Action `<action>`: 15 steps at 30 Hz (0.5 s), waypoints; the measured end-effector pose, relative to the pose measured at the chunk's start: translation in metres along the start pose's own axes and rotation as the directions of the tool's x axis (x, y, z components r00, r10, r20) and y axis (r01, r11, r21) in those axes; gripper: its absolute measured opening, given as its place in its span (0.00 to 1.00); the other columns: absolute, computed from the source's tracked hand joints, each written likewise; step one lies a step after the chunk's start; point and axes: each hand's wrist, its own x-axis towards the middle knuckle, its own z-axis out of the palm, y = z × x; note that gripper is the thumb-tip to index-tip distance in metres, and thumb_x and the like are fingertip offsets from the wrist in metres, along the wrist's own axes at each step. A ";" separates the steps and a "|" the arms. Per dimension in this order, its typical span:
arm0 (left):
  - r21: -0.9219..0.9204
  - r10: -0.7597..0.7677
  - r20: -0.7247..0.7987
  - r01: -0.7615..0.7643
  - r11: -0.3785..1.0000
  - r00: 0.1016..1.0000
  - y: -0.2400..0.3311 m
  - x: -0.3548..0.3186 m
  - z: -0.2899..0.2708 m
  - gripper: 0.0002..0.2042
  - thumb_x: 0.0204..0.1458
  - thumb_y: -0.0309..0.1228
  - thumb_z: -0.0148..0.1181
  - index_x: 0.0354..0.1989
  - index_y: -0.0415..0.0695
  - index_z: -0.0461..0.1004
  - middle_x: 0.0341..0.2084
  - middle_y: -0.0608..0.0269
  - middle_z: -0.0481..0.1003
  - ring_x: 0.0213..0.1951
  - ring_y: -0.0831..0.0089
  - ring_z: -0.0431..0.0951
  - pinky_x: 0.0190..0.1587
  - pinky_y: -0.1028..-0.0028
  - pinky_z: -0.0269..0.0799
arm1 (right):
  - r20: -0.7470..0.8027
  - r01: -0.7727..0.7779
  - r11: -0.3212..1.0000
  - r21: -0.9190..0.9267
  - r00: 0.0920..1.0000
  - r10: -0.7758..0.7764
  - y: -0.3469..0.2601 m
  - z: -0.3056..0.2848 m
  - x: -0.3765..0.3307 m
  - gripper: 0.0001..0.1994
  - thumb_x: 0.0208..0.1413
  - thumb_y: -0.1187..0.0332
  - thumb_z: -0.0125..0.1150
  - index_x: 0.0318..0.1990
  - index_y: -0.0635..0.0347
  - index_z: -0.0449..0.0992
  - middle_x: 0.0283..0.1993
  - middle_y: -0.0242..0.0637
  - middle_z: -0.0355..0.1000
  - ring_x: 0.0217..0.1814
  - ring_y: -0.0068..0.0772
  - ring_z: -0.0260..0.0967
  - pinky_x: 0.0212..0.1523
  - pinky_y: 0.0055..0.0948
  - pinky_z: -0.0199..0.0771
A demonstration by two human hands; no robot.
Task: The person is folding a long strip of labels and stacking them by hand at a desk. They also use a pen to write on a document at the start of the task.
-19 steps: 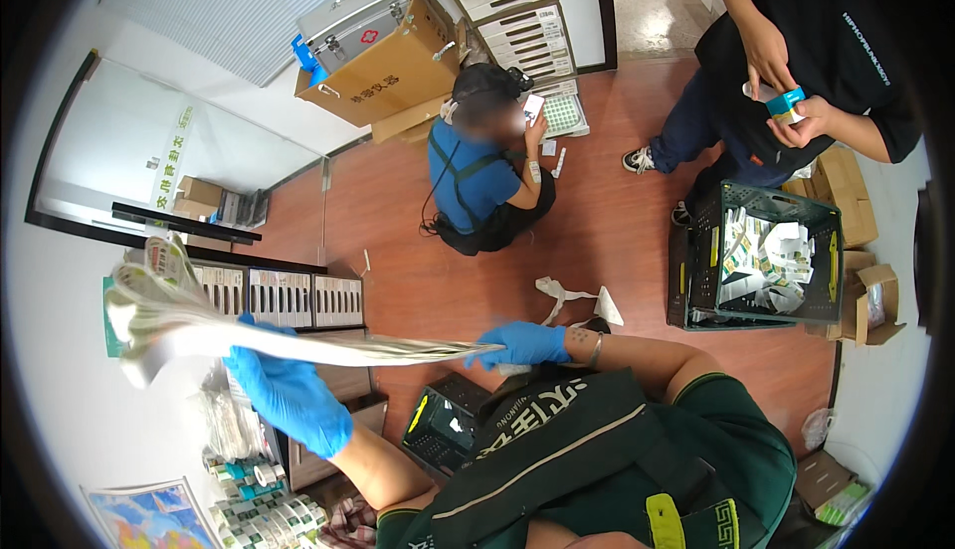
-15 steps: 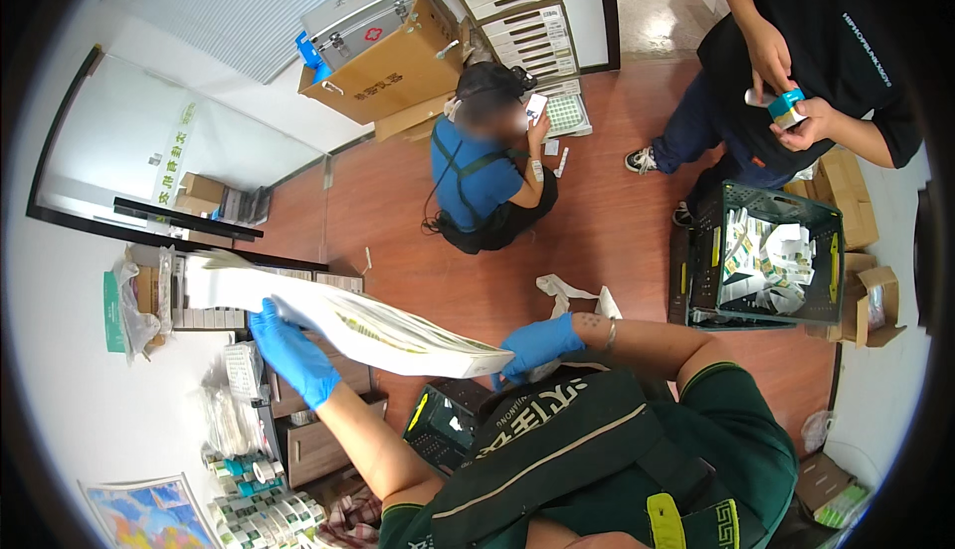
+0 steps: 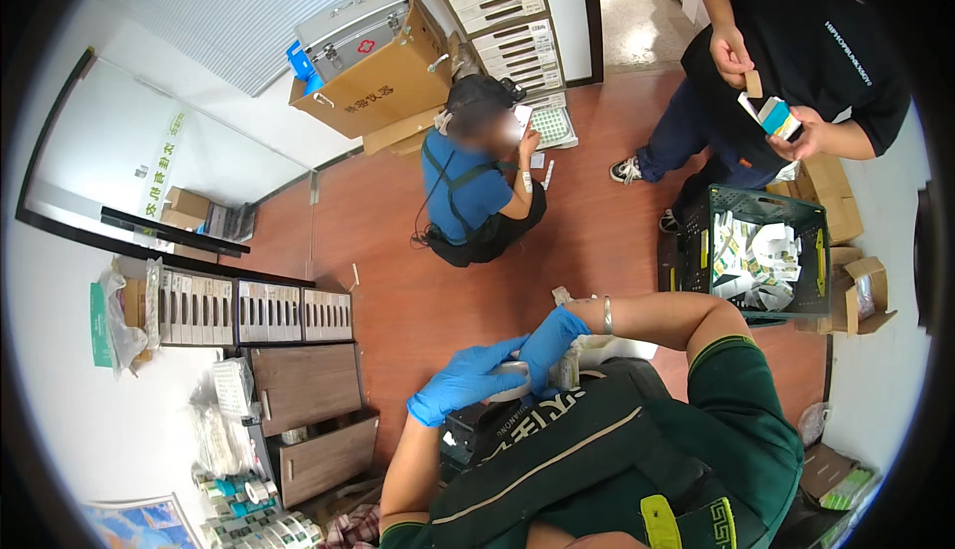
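Both my hands wear blue gloves and are close together in front of my dark green apron (image 3: 567,440). My left hand (image 3: 468,380) is closed around a white rolled label strip (image 3: 511,382), of which only a rounded edge shows. Against its other side my right hand (image 3: 550,348) is bent downward, its fingers closed at the roll and partly hidden. A pale strip (image 3: 612,351) shows beneath my right forearm, partly covered by it and the apron.
A crouching person (image 3: 468,186) in blue holds a phone ahead. At right, a standing person (image 3: 786,62) handles a small teal-and-white box (image 3: 778,118). A dark green crate (image 3: 721,305) contains label strips. Wooden drawers (image 3: 306,387) stand left; a cardboard box (image 3: 373,91) holds a silver case.
The long white strip stretched between my hands is no longer spread out. My left hand has moved right and nearer my body, beside my right hand.
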 end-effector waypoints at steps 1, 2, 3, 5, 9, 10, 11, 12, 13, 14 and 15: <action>0.185 -0.022 0.002 0.022 0.982 1.000 0.001 -0.002 -0.002 0.20 0.51 0.43 0.57 0.50 0.46 0.72 0.38 0.46 0.76 0.41 0.51 0.75 0.46 0.63 0.70 | 0.250 -0.161 0.971 0.178 0.961 0.113 0.002 -0.007 0.007 0.19 0.50 0.63 0.67 0.48 0.57 0.74 0.43 0.35 0.73 0.42 0.27 0.69 0.41 0.27 0.71; 0.364 -0.045 -0.001 0.042 0.930 0.999 0.001 -0.003 -0.004 0.16 0.51 0.40 0.59 0.45 0.45 0.75 0.35 0.48 0.77 0.38 0.52 0.75 0.43 0.63 0.70 | 0.126 -0.096 0.980 0.177 0.989 0.074 0.008 -0.007 0.007 0.19 0.51 0.62 0.66 0.49 0.58 0.74 0.42 0.35 0.73 0.43 0.26 0.69 0.43 0.27 0.71; 0.404 0.028 -0.060 -0.001 0.915 0.998 -0.005 -0.002 -0.002 0.13 0.51 0.39 0.59 0.41 0.45 0.76 0.32 0.49 0.77 0.36 0.52 0.75 0.41 0.63 0.70 | 0.001 -0.032 0.986 0.167 0.999 0.032 0.014 -0.006 0.004 0.19 0.52 0.60 0.65 0.49 0.59 0.74 0.42 0.34 0.73 0.44 0.25 0.68 0.44 0.27 0.70; 0.486 0.164 -0.178 -0.059 0.872 0.970 -0.024 -0.003 0.006 0.09 0.51 0.36 0.59 0.34 0.45 0.77 0.27 0.52 0.76 0.33 0.52 0.74 0.37 0.62 0.69 | -0.131 -0.017 0.998 0.065 0.991 0.026 -0.010 0.001 -0.007 0.19 0.54 0.58 0.62 0.49 0.60 0.75 0.41 0.34 0.74 0.44 0.24 0.67 0.45 0.26 0.69; 0.174 0.282 -0.307 -0.237 0.956 0.909 -0.024 -0.024 -0.028 0.05 0.48 0.28 0.63 0.32 0.43 0.77 0.21 0.55 0.72 0.28 0.58 0.72 0.31 0.64 0.65 | -0.235 0.255 0.927 -0.275 0.917 -0.322 -0.021 -0.023 -0.049 0.15 0.59 0.62 0.55 0.47 0.61 0.76 0.43 0.33 0.74 0.44 0.21 0.66 0.47 0.25 0.67; 0.053 0.231 -0.341 -0.227 0.972 0.911 -0.026 -0.036 -0.034 0.05 0.47 0.27 0.63 0.32 0.42 0.77 0.22 0.58 0.72 0.28 0.62 0.72 0.32 0.67 0.66 | -0.220 0.417 0.863 -0.285 0.848 -0.482 -0.022 -0.029 -0.057 0.12 0.59 0.66 0.56 0.47 0.61 0.76 0.44 0.32 0.74 0.44 0.20 0.66 0.47 0.24 0.67; -0.067 0.179 -0.363 -0.217 0.974 0.914 -0.028 -0.047 -0.040 0.05 0.47 0.26 0.63 0.32 0.41 0.77 0.23 0.60 0.72 0.28 0.65 0.72 0.32 0.69 0.67 | -0.285 0.410 0.895 -0.173 0.849 -0.444 -0.031 -0.025 -0.065 0.11 0.58 0.68 0.56 0.46 0.61 0.76 0.44 0.32 0.74 0.45 0.20 0.66 0.48 0.24 0.67; -0.186 0.125 -0.379 -0.208 0.960 0.917 -0.027 -0.054 -0.043 0.05 0.47 0.25 0.64 0.32 0.40 0.76 0.23 0.63 0.72 0.28 0.69 0.72 0.32 0.71 0.67 | -0.344 0.404 0.913 -0.059 0.850 -0.398 -0.042 -0.017 -0.075 0.11 0.57 0.70 0.57 0.46 0.61 0.76 0.45 0.31 0.74 0.46 0.19 0.66 0.49 0.23 0.67; -0.353 0.007 -0.391 -0.157 0.922 0.920 -0.023 -0.058 -0.043 0.05 0.48 0.24 0.63 0.33 0.40 0.76 0.25 0.64 0.72 0.29 0.72 0.72 0.34 0.73 0.68 | -0.396 0.399 0.915 0.057 0.851 -0.346 -0.048 -0.011 -0.080 0.11 0.56 0.73 0.58 0.46 0.61 0.76 0.45 0.31 0.73 0.47 0.19 0.67 0.49 0.23 0.67; -0.510 -0.111 -0.384 -0.110 0.853 0.917 -0.018 -0.063 -0.043 0.04 0.48 0.23 0.62 0.33 0.40 0.76 0.26 0.66 0.73 0.30 0.75 0.72 0.35 0.75 0.69 | -0.442 0.520 0.846 0.113 0.789 -0.426 -0.043 -0.012 -0.073 0.11 0.56 0.74 0.58 0.46 0.61 0.75 0.47 0.33 0.73 0.50 0.21 0.67 0.53 0.25 0.66; -0.652 -0.226 -0.355 -0.068 0.755 0.907 -0.015 -0.064 -0.043 0.04 0.49 0.23 0.61 0.33 0.39 0.75 0.28 0.68 0.73 0.31 0.78 0.72 0.36 0.78 0.69 | -0.493 0.632 0.758 0.161 0.717 -0.493 -0.034 -0.012 -0.057 0.11 0.56 0.75 0.59 0.47 0.62 0.75 0.49 0.35 0.73 0.54 0.23 0.66 0.56 0.27 0.66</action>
